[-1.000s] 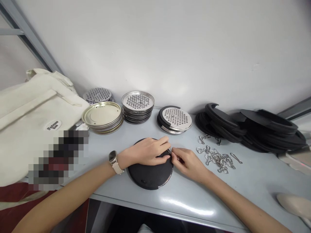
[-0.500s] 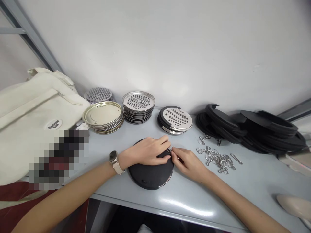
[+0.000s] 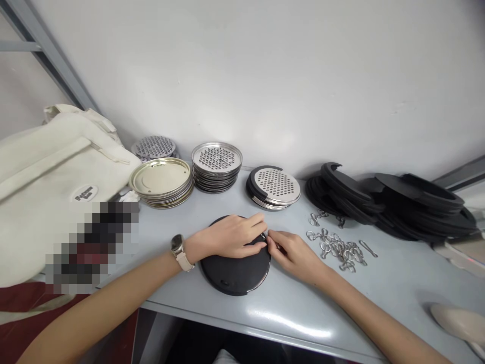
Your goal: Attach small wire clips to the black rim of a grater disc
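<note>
A round black disc (image 3: 235, 275) with a metal rim showing along its right side lies flat on the grey table. My left hand (image 3: 237, 236) rests across its top, fingers curled toward the far right edge and holding it down. Thumb and forefinger of that hand frame a small wire clip (image 3: 263, 235) at the edge. My right hand (image 3: 290, 253) pinches at the same spot from the right, closed on the clip, most of which the fingers hide.
Loose wire clips (image 3: 341, 250) lie right of my right hand. Behind stand black covers (image 3: 417, 202), a partly covered perforated disc (image 3: 276, 182), stacked grater discs (image 3: 216, 157) and gold lids (image 3: 161, 177). A cream bag (image 3: 45, 202) sits at the left.
Both hands stay in nearly the same place. The wire clip between them has shifted slightly at the disc's edge.
</note>
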`<state>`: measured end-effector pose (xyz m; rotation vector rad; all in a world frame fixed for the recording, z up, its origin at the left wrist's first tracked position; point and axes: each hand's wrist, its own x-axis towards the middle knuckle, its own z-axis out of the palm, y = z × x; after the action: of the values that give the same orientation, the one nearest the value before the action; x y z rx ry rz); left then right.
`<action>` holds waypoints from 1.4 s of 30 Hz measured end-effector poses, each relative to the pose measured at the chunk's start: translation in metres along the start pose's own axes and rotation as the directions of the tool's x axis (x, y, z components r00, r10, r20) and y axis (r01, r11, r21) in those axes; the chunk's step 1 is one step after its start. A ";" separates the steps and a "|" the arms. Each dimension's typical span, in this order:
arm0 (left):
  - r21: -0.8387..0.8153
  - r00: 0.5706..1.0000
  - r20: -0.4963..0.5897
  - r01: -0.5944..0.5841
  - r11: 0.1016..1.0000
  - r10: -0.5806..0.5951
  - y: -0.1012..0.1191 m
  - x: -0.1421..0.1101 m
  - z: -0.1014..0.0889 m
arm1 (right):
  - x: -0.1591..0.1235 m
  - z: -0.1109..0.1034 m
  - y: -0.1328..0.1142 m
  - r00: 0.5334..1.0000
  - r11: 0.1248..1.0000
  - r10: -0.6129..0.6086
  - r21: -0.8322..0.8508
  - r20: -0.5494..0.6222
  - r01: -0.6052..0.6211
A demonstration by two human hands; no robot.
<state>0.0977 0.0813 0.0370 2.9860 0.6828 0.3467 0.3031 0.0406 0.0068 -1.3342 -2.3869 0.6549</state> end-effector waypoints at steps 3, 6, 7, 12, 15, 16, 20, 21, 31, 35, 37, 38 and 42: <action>0.005 1.000 -0.005 -0.005 1.000 0.005 0.000 0.000 0.001 | 0.000 0.000 0.000 1.000 1.000 0.002 -0.002 -0.002 -0.002; 0.007 1.000 -0.006 -0.009 1.000 0.009 0.000 0.000 0.001 | 0.001 0.000 0.000 1.000 1.000 -0.004 0.000 0.001 0.004; 0.008 1.000 -0.005 -0.008 1.000 0.009 0.000 0.000 0.001 | 0.001 0.001 0.000 1.000 1.000 -0.005 -0.002 0.002 0.005; -0.013 1.000 0.008 -0.013 1.000 0.013 0.000 0.000 0.002 | 0.002 0.001 0.002 1.000 1.000 -0.004 -0.005 0.008 0.004; -0.039 1.000 0.005 -0.019 0.999 0.019 -0.001 0.000 0.003 | 0.001 0.001 0.002 1.000 1.000 -0.004 0.002 0.009 0.004; -0.043 1.000 0.003 -0.020 0.999 0.020 -0.001 0.000 0.003 | 0.000 0.001 0.002 1.000 1.000 -0.003 0.004 0.008 0.003; -0.043 1.000 0.005 -0.024 0.999 0.024 -0.001 0.000 0.003 | -0.001 0.001 0.001 1.000 1.000 -0.003 0.000 0.005 0.003; -0.041 1.000 0.008 -0.024 0.999 0.025 -0.001 0.000 0.003 | -0.001 0.001 0.001 1.000 1.000 -0.004 -0.001 0.004 0.004; -0.035 1.000 0.006 -0.020 0.999 0.020 -0.001 0.000 0.005 | 0.000 0.001 0.002 1.000 1.000 -0.018 0.003 0.004 0.018; -0.024 1.000 -0.017 -0.007 1.000 0.007 0.000 0.000 0.006 | 0.001 0.001 0.001 1.000 1.000 -0.026 -0.004 -0.007 0.026; -0.023 1.000 -0.025 -0.003 1.000 0.002 0.000 0.000 0.006 | 0.001 0.000 0.001 1.000 1.000 -0.027 -0.005 -0.012 0.027; -0.023 1.000 -0.027 -0.003 1.000 0.003 0.000 0.000 0.006 | 0.001 0.000 0.001 1.000 1.000 -0.027 -0.005 -0.012 0.027; -0.027 0.999 -0.035 -0.025 0.999 0.024 -0.001 0.000 0.006 | 0.000 0.000 0.000 1.000 1.000 -0.026 -0.012 -0.005 0.026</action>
<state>0.0988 0.0819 0.0308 2.9711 0.6398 0.4061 0.3032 0.0412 0.0067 -1.3058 -2.4034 0.6296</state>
